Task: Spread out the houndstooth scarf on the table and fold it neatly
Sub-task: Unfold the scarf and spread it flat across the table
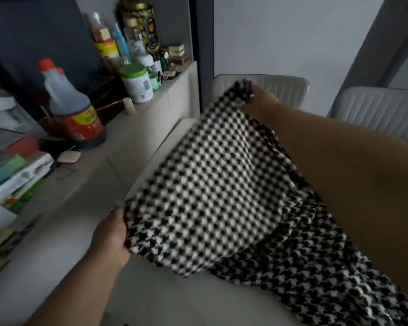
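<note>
The black-and-white houndstooth woven scarf (210,180) is held up in the air between the two hands, stretched into a slanted panel, while its lower length drapes down under the right forearm and lies in folds on the pale, smooth table (174,300) toward the lower right. The left hand (111,236) grips the near corner of the scarf, its thumb lying on the cloth's edge and its fingers tucked behind the fabric. The right hand (257,100) is reached far forward and pinches the far corner of the scarf, with the cloth bunched around the fingers so that most of them are hidden. Beyond the right hand stand two cream ribbed upholstered chair backs (280,85), close to the far end of the table. To the left of the left hand runs a light-coloured ledge (118,147) crowded with things: a large clear plastic jug with a red cap and a red-and-yellow label (73,107), a white tub with a green lid (137,83) further along, and a cluster of bottles and tins (132,36) behind it, too blurred to tell apart. Nearer the left hand a stack of boxes and books (17,175) sits on the same ledge.
</note>
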`<move>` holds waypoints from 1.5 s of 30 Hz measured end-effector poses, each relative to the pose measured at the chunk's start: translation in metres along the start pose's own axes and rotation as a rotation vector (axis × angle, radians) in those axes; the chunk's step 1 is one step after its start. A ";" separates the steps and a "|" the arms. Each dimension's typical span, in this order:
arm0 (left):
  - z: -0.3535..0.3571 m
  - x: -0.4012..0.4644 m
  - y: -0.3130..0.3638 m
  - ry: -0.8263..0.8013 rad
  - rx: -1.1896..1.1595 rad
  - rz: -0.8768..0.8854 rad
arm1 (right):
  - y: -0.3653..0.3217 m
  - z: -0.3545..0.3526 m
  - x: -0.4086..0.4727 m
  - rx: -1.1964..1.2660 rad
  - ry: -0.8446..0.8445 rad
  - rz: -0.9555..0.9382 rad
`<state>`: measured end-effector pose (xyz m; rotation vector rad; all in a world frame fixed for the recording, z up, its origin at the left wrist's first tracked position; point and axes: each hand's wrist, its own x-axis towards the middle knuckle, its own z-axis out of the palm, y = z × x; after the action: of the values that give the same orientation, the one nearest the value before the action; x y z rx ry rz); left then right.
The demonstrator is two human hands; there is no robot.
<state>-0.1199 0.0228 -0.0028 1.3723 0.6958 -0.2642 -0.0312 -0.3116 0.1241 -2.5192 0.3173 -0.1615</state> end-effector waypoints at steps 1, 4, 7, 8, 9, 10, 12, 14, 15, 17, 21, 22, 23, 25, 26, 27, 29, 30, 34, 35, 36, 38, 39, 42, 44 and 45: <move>0.000 0.012 0.011 0.023 -0.038 0.069 | -0.012 0.006 0.008 0.067 0.029 -0.067; 0.000 0.044 0.022 0.044 -0.082 0.128 | -0.011 0.043 0.020 0.056 -0.069 -0.133; 0.001 0.063 0.013 0.029 -0.047 0.125 | 0.023 0.093 0.015 0.007 -0.188 -0.065; 0.001 0.071 0.009 0.020 -0.041 0.108 | 0.036 0.106 0.010 -0.001 -0.220 -0.033; 0.001 0.076 0.003 0.023 -0.044 0.101 | 0.049 0.117 0.002 -0.029 -0.252 0.005; 0.000 0.081 -0.004 0.023 -0.048 0.072 | 0.060 0.126 -0.007 -0.070 -0.291 0.045; -0.007 0.092 -0.019 0.052 -0.052 0.026 | 0.076 0.140 -0.033 -0.115 -0.340 0.103; -0.016 0.098 -0.033 0.156 -0.033 -0.010 | 0.079 0.147 -0.068 -0.096 -0.299 0.083; -0.022 0.104 -0.041 0.239 -0.025 -0.051 | 0.078 0.149 -0.088 -0.094 -0.273 0.042; -0.030 0.115 -0.054 0.384 0.024 -0.161 | 0.073 0.151 -0.132 -0.132 -0.311 -0.095; -0.011 0.095 -0.060 0.261 0.219 -0.176 | 0.075 0.169 -0.200 -0.371 -0.631 -0.437; -0.002 0.084 -0.059 0.184 0.187 -0.171 | 0.082 0.178 -0.205 -0.458 -0.686 -0.461; 0.008 0.078 -0.058 0.114 0.155 -0.170 | 0.086 0.184 -0.206 -0.514 -0.709 -0.441; 0.019 0.069 -0.057 0.001 0.130 -0.158 | 0.092 0.186 -0.198 -0.447 -0.675 -0.362; 0.020 0.068 -0.057 -0.026 0.113 -0.153 | 0.094 0.181 -0.192 -0.353 -0.680 -0.296; 0.017 0.068 -0.057 -0.030 0.062 -0.157 | 0.096 0.173 -0.186 -0.241 -0.706 -0.220; 0.005 0.072 -0.054 -0.031 -0.095 -0.177 | 0.100 0.150 -0.175 -0.020 -0.749 -0.077; -0.005 0.076 -0.052 -0.023 -0.204 -0.178 | 0.101 0.138 -0.173 0.073 -0.757 -0.026; -0.043 0.070 -0.039 0.032 -0.617 -0.188 | 0.114 0.118 -0.171 0.267 -0.807 0.150; -0.049 0.065 -0.037 0.056 -0.649 -0.214 | 0.117 0.121 -0.172 0.263 -0.808 0.178; -0.054 0.061 -0.038 0.080 -0.673 -0.242 | 0.117 0.125 -0.174 0.234 -0.810 0.182; -0.059 0.057 -0.039 0.066 -0.655 -0.227 | 0.114 0.136 -0.177 0.108 -0.841 0.123; -0.061 0.055 -0.039 0.053 -0.609 -0.179 | 0.112 0.140 -0.179 0.017 -0.859 0.078; -0.064 0.056 -0.040 0.188 -0.326 0.117 | 0.100 0.150 -0.186 -0.231 -0.824 0.009; -0.062 0.046 -0.039 0.305 -0.010 0.285 | 0.085 0.154 -0.201 -0.355 -0.579 -0.040; -0.059 0.040 -0.040 0.306 0.059 0.308 | 0.074 0.156 -0.213 -0.352 -0.412 -0.087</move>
<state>-0.1287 0.0797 -0.0611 1.5710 0.7193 0.1750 -0.2217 -0.2302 -0.0556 -2.8291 0.0710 0.4105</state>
